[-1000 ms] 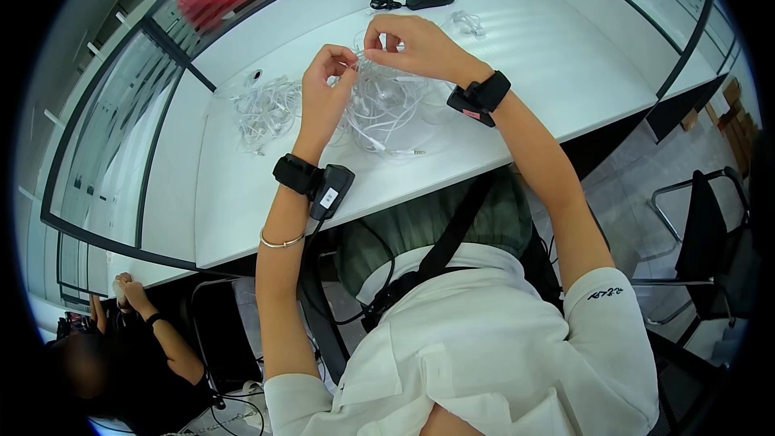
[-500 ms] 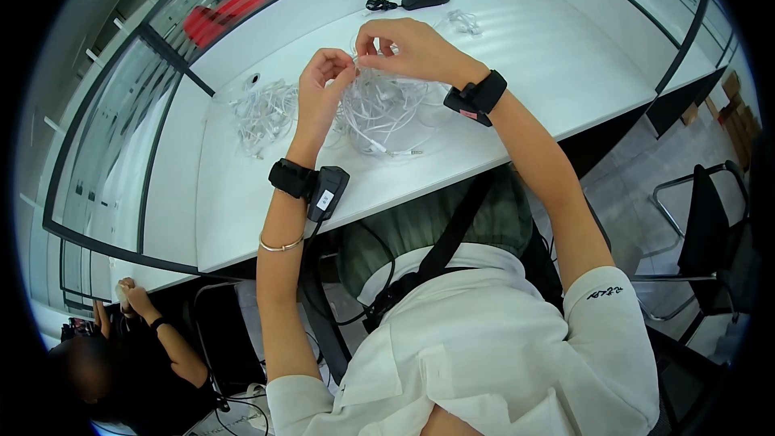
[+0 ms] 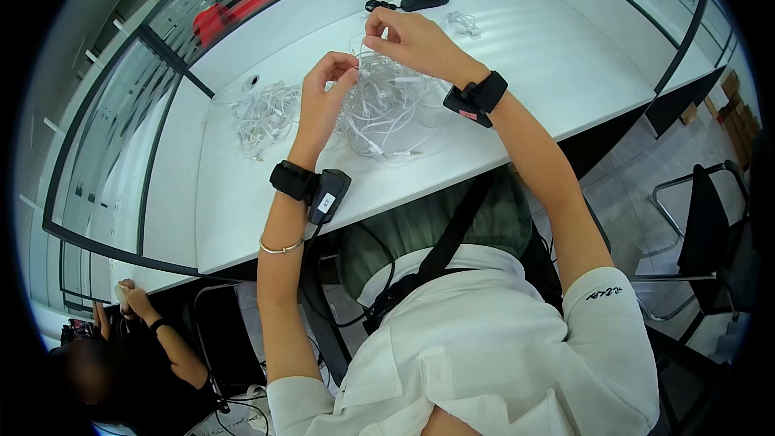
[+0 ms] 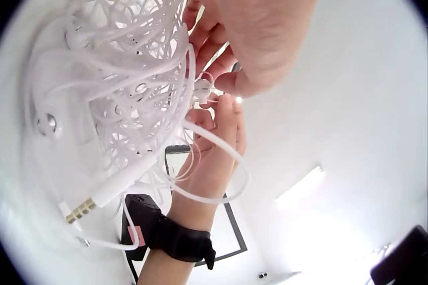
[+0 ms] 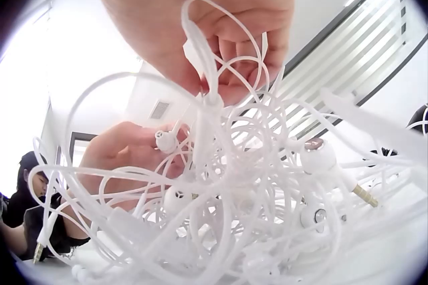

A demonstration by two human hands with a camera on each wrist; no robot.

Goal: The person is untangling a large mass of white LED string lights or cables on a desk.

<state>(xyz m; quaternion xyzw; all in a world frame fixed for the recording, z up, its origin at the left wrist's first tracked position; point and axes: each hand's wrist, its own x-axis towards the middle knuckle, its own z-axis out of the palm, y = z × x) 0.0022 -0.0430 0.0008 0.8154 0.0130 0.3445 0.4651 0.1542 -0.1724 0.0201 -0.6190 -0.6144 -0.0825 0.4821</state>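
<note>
A tangled heap of white earphone cables lies on the white desk, with both hands above its far side. My left hand pinches a thin white strand between thumb and curled fingers; a white earbud hangs by its fingertips in the left wrist view. To the right and slightly farther away, my right hand pinches a strand with thumb and forefinger. In the right wrist view, cable loops partly cover the right hand and the left hand. A metal-banded plug sticks out of the heap.
Another pile of white cables lies left of the heap. At the desk's back are a black mouse and a small white earphone bundle. Low partitions border the desk. Another person is at lower left.
My right hand has moved slightly up and away from the left, widening the gap between the fingertips. The left hand has stayed nearly in place.
</note>
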